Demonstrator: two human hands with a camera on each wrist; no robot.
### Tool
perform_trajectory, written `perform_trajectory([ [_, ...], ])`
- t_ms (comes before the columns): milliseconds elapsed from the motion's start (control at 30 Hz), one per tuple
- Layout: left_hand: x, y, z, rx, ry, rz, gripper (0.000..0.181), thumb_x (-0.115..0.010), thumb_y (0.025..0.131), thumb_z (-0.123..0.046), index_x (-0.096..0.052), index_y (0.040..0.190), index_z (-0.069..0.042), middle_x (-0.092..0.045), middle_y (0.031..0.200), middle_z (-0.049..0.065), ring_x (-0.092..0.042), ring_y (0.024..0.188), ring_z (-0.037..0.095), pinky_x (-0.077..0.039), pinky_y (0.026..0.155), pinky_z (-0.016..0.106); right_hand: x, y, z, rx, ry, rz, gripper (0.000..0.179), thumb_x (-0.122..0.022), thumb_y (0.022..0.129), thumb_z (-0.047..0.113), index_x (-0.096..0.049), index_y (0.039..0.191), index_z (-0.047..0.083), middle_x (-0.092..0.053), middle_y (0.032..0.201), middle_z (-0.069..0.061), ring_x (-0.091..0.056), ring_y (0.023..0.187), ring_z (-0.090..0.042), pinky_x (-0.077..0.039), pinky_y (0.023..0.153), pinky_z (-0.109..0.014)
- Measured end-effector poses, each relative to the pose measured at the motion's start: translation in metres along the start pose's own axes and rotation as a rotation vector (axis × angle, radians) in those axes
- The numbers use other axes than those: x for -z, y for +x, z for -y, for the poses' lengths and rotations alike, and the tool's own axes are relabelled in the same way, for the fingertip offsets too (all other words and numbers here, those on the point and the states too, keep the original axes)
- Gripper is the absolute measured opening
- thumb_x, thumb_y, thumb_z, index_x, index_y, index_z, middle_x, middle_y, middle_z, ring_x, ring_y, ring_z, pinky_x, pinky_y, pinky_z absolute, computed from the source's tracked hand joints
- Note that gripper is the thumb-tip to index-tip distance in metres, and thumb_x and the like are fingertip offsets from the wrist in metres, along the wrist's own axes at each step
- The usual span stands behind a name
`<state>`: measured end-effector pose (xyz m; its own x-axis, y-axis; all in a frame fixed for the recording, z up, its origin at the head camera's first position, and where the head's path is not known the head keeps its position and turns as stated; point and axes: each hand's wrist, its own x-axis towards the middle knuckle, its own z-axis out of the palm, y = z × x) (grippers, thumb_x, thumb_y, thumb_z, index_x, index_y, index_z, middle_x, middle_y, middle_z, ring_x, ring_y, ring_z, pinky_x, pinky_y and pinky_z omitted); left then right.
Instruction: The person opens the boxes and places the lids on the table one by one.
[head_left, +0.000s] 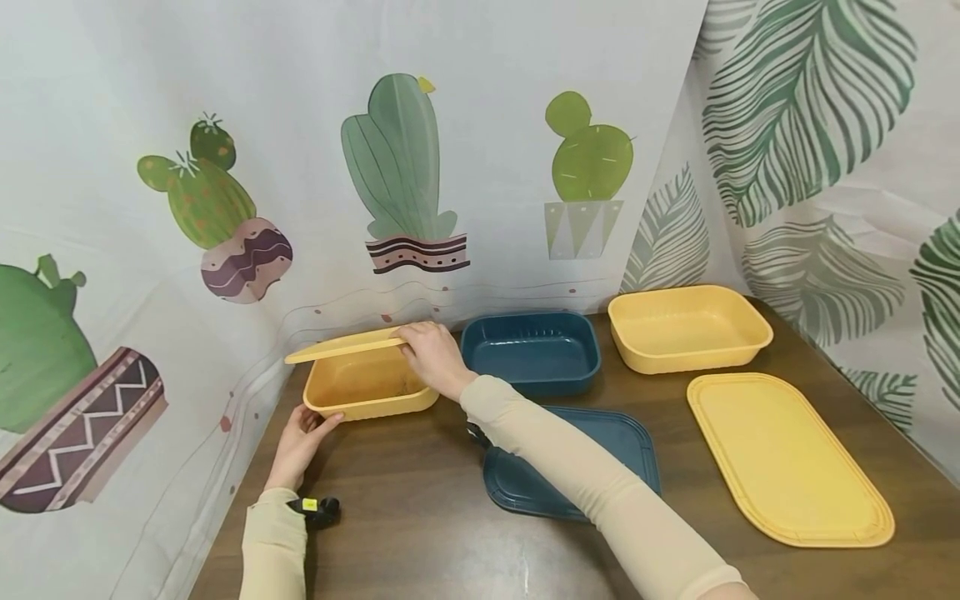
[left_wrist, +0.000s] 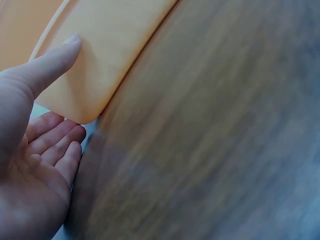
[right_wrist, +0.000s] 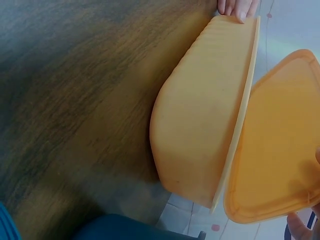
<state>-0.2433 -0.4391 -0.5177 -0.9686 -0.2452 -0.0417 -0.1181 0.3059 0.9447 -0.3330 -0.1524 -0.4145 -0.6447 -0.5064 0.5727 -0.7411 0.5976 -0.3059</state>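
A yellow plastic container [head_left: 390,407] sits at the table's far left, its inside partly visible. Above it, the matching yellow lid [head_left: 345,343] is raised and tilted, overlapping the back of the rim in the head view. My right hand [head_left: 437,354] pinches the lid by its right end; in the right wrist view, fingertips [right_wrist: 299,229] show at the lid's edge. At the container's front left corner, my left hand [head_left: 298,443] holds on, thumb [left_wrist: 62,57] laid against the front wall and the other fingers round the end.
Right of it stands a dark blue container [head_left: 536,383], with a dark blue lid [head_left: 622,454] lying in front, partly under my right forearm. Farther right are a second yellow container [head_left: 690,360] and a flat yellow lid [head_left: 802,467]. A cactus-printed cloth [head_left: 495,167] hangs behind the table.
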Motion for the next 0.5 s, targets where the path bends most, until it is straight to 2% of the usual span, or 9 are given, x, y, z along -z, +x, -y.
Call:
perform_trajectory([
  [233,-0.002,-0.001,-0.001,-0.008,0.008,-0.011,0.093,-0.078,0.090,-0.033,-0.022,0.155,0.004,-0.031,0.157,0.027,-0.025,0.148,0.038,-0.021,0.120,0.050,0.004,0.000,-0.001,0.004,-0.005,-0.021,0.020,-0.063,0.100,0.013,-0.071,0.118,0.013,-0.071,0.118,0.001,-0.062,0.115,-0.019,-0.045,0.101,-0.039],
  [500,-0.001,0.000,0.000,-0.010,0.014,-0.008,0.094,-0.079,0.090,-0.035,-0.023,0.155,0.003,-0.030,0.158,0.027,-0.024,0.148,0.040,-0.021,0.120,0.051,0.011,0.001,-0.003,-0.001,0.037,-0.048,0.020,-0.061,0.102,0.013,-0.070,0.120,0.013,-0.071,0.115,0.000,-0.063,0.112,-0.019,-0.046,0.099,-0.038],
])
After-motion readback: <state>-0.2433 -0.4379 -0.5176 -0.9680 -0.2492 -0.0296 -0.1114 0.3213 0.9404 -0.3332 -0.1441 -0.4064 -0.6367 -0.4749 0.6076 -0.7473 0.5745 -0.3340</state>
